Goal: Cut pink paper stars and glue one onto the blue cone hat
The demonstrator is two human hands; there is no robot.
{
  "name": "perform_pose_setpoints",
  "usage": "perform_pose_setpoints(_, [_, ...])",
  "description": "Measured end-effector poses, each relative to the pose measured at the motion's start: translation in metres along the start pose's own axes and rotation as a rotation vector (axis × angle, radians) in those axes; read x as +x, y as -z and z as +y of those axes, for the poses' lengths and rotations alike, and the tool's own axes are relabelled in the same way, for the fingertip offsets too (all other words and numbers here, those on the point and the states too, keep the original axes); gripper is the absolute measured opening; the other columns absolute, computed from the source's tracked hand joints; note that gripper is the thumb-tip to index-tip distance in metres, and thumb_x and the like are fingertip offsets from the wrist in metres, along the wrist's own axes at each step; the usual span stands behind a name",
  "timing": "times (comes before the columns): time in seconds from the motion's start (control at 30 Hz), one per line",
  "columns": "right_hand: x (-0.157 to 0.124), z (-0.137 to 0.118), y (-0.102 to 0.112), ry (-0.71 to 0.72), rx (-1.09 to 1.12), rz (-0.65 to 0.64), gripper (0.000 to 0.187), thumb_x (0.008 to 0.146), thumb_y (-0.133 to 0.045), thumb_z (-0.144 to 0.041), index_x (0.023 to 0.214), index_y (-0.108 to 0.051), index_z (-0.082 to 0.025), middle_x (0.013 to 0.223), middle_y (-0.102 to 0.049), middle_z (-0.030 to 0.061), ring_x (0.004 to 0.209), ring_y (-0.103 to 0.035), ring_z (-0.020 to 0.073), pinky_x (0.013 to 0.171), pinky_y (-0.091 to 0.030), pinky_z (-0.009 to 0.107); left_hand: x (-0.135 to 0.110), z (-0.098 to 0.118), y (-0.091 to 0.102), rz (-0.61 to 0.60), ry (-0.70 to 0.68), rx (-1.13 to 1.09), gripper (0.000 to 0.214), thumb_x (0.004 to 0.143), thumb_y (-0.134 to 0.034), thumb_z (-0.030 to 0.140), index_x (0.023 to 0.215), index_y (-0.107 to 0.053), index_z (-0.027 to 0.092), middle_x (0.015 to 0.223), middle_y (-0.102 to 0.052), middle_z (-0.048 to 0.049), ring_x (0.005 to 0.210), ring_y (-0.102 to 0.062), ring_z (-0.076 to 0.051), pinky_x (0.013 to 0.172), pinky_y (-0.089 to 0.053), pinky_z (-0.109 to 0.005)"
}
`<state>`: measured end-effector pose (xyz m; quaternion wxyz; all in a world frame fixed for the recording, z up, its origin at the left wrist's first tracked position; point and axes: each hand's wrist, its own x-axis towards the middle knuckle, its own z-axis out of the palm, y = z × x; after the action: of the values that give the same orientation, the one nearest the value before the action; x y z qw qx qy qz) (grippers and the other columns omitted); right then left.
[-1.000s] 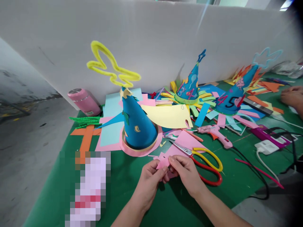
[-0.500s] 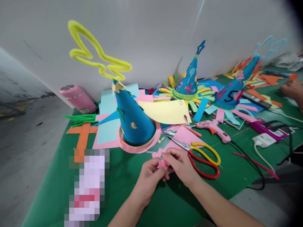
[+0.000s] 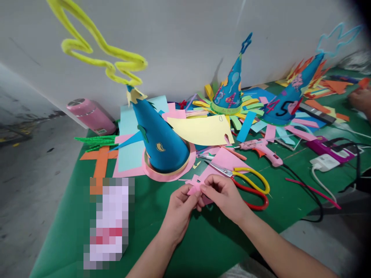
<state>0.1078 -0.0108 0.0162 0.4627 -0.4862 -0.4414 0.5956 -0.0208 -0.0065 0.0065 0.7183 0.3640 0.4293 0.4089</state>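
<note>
Both hands meet low in the middle of the view, pinching a small pink paper piece [image 3: 194,189]. My left hand [image 3: 180,206] is closed on its left side, and my right hand [image 3: 223,193] grips it from the right. Its outline is partly hidden by my fingers. Beyond my hands lie pink paper scraps [image 3: 197,179] and a larger pink sheet [image 3: 222,158]. Scissors [image 3: 255,178] with one yellow and one red handle rest just past my right hand. A blue paper cone hat [image 3: 165,139] with a pink brim and yellow pipe-cleaner top stands at the left.
Behind stand two decorated cone hats, one [image 3: 230,87] central and one [image 3: 290,100] rightward. A pink glue gun [image 3: 262,150] and purple power strip [image 3: 327,148] with cables lie right. A pink bottle [image 3: 91,116] stands back left. Another person's hand [image 3: 361,96] shows far right.
My view has shifted slightly, so the hats appear a little higher. My fingers have adjusted on the pink paper piece, which now shows flatter between them. The other person's hand stays at the right edge.
</note>
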Motion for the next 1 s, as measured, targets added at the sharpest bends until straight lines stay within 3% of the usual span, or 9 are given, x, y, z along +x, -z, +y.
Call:
perform_pose_setpoints(0.1, [0.000, -0.002, 0.001, 0.028, -0.033, -0.009, 0.022, 0.078, -0.054, -0.027, 0.059, -0.048, -0.018, 0.055, -0.050, -0.0034, 0.053, -0.047, 0.0109, 0.052, -0.037, 0.023, 0.000, 0.000, 0.001, 0.040, -0.006, -0.006, 0.017, 0.070, -0.063, 0.027, 0.062, -0.056, 0.014, 0.055, -0.054, 0.0019, 0.052, -0.046, -0.008, 0.052, -0.036, -0.021])
perform_pose_setpoints(0.27, [0.001, -0.002, 0.006, 0.062, -0.073, 0.006, 0.027, 0.081, -0.050, -0.032, 0.059, -0.046, -0.017, 0.055, -0.036, -0.0052, 0.052, -0.036, 0.0089, 0.048, -0.030, 0.022, 0.001, 0.000, 0.003, 0.061, 0.003, 0.011, 0.019, 0.071, -0.063, 0.029, 0.060, -0.054, 0.015, 0.051, -0.052, 0.0036, 0.048, -0.044, -0.008, 0.050, -0.035, -0.021])
perform_pose_setpoints(0.5, [0.005, 0.000, -0.003, 0.003, 0.041, -0.069, 0.019, 0.079, -0.055, -0.031, 0.066, -0.048, -0.019, 0.057, -0.051, -0.0042, 0.053, -0.049, 0.0106, 0.050, -0.039, 0.022, 0.001, 0.000, 0.002, 0.062, -0.018, -0.006, 0.019, 0.069, -0.065, 0.029, 0.062, -0.057, 0.014, 0.054, -0.053, 0.0020, 0.051, -0.046, -0.008, 0.051, -0.036, -0.021])
perform_pose_setpoints(0.7, [0.010, 0.003, 0.000, 0.032, -0.017, 0.038, 0.021, 0.077, -0.055, -0.031, 0.062, -0.051, -0.018, 0.054, -0.048, -0.0045, 0.051, -0.043, 0.0098, 0.050, -0.035, 0.022, 0.000, 0.003, -0.002, 0.048, 0.015, -0.098, 0.015, 0.065, -0.067, 0.023, 0.075, -0.061, 0.014, 0.059, -0.060, 0.0003, 0.051, -0.048, -0.009, 0.053, -0.040, -0.021])
perform_pose_setpoints(1.0, [0.010, 0.007, -0.002, 0.031, -0.031, 0.053, 0.024, 0.078, -0.055, -0.033, 0.062, -0.048, -0.017, 0.055, -0.045, -0.0047, 0.051, -0.039, 0.0092, 0.049, -0.031, 0.022, 0.003, -0.001, 0.002, 0.155, -0.026, -0.059, 0.016, 0.069, -0.064, 0.028, 0.064, -0.057, 0.014, 0.056, -0.056, 0.0015, 0.047, -0.047, -0.008, 0.046, -0.036, -0.021])
